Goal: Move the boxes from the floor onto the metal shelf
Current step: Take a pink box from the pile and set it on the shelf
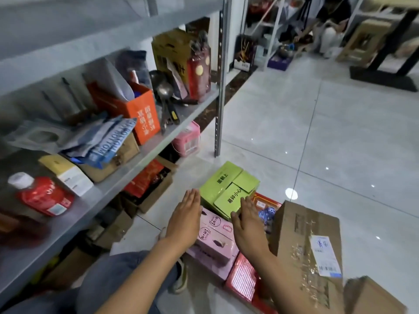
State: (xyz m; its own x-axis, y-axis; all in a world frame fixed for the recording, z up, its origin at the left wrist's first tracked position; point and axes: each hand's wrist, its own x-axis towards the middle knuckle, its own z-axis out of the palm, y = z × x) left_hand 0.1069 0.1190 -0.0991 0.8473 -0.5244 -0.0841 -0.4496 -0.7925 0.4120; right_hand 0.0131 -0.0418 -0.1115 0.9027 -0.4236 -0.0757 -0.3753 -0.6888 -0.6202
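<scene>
Green box [227, 189] sits between 2 flat, spread hands, left [184, 217] and right [247, 225].

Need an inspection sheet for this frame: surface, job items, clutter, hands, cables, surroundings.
Surface: glossy tiled floor; grey metal shelf at the left.
Job's things: green box, pink box, taped cardboard box and red box, all on the floor.
Clutter: orange box, red bottle and ladle on the shelf.
Hands: left hand open beside the green box; right hand open, fingers on its near edge.
Cables: nothing seen.
Surroundings: another person crouched by far shelving.
</scene>
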